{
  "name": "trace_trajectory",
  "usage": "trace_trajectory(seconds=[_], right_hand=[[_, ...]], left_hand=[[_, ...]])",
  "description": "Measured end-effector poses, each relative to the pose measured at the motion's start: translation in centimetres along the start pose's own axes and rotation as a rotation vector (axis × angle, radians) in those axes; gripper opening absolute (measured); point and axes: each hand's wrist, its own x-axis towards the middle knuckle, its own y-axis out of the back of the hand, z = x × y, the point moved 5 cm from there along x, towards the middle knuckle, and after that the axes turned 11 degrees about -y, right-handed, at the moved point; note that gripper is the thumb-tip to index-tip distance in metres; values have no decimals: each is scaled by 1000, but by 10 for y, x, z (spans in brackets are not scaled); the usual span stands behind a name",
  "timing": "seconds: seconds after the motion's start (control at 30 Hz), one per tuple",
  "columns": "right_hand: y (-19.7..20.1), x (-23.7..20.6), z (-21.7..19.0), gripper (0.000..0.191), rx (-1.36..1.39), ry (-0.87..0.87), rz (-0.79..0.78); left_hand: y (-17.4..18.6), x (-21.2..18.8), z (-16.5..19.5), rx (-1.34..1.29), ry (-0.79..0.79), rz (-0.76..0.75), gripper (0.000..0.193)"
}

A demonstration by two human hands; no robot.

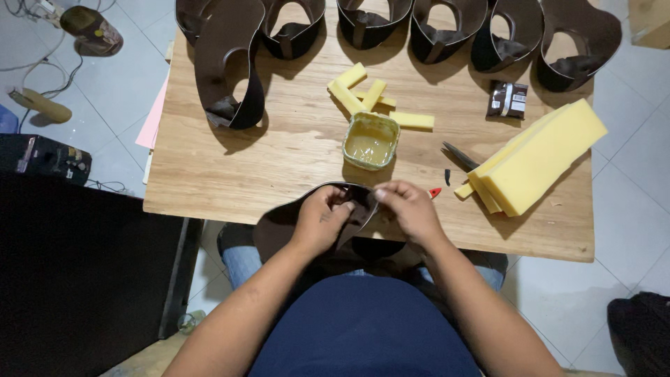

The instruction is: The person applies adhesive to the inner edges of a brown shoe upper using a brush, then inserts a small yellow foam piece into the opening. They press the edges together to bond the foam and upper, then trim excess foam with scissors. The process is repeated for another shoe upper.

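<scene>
At the far left, the floor (118, 91) holds a brown bottle-like thing (92, 29) and cables, too small to make out. A dark block (77, 265) fills the lower left corner; what it is cannot be told.

The surface (230, 174) is wooden. Along its far edge stands a row of dark brown bands (447, 28), their tops cut off by the frame; one larger band (230, 66) stands nearer, at the left.

At the near edge the left hand (322, 220) grips the brown piece (283, 227), fingers curled over its upper rim. The piece lies half on the surface, half over the lap; its lower part is hidden behind the forearm. Its long axis runs left to right, with the curved rim arching away from the person.

The right hand (412, 209) meets it at the right end, thumb and fingers pressed together, pinching the rim.

Behind the hands stands a tub (370, 141) of yellowish glue. Yellow foam strips (370, 98) lie beyond it. Further right, scissors (457, 157) poke out, partly hidden under a foam slab (541, 157). A small dark packet (507, 99) lies behind the slab.
</scene>
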Motion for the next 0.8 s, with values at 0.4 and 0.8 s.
trace_trajectory(seconds=[0.4,0.8], right_hand=[[34,-36,-54,37,-1376,511,487],[43,-51,-65,52,-1458,519,364]], left_hand=[[43,3,15,455,-94,289,46],[38,20,-32,-538,407,425,11]])
